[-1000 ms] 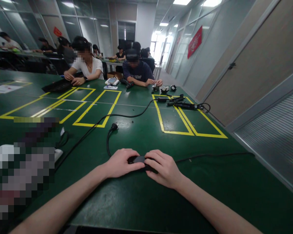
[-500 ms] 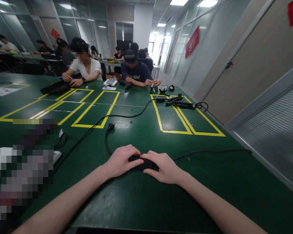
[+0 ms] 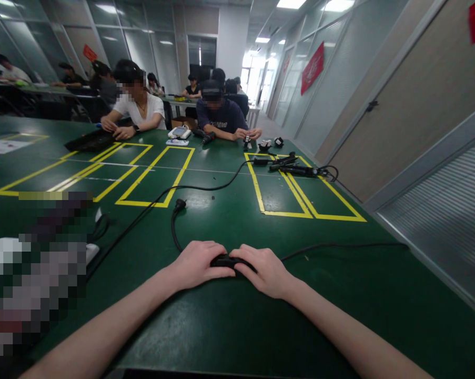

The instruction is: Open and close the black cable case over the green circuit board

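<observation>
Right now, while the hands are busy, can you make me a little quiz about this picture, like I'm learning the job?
1. Which is nearer the plug: the left hand or the right hand?
2. Pick one. The tape on the table is: a) red, b) yellow, c) blue.
3. Fill the gap: both hands hold the same object, and its colour is ____.

Key: 1. The left hand. 2. b) yellow. 3. black.
</observation>
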Tool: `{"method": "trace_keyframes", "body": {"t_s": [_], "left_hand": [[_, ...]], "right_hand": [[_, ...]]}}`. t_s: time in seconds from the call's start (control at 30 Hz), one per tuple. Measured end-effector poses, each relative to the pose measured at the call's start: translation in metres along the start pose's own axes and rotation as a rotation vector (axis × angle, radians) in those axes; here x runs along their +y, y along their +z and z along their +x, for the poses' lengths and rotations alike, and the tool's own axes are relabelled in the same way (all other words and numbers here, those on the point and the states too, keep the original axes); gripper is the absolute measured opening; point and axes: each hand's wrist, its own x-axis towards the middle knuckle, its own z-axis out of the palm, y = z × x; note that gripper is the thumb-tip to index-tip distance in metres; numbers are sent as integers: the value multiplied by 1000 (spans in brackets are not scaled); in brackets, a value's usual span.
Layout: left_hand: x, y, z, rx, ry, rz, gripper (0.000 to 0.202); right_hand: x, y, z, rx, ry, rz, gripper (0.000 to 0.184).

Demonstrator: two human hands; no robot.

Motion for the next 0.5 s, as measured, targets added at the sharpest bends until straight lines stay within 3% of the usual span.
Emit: {"method": "trace_keyframes", "body": {"t_s": [0.2, 0.5], "left_hand": [[1, 1, 0, 36, 3, 28, 56], [1, 5, 0, 58, 51, 25, 52]], "right_hand": [[0, -3, -1, -7, -14, 57, 33], [-1, -6, -1, -46, -21, 42, 38]]}}
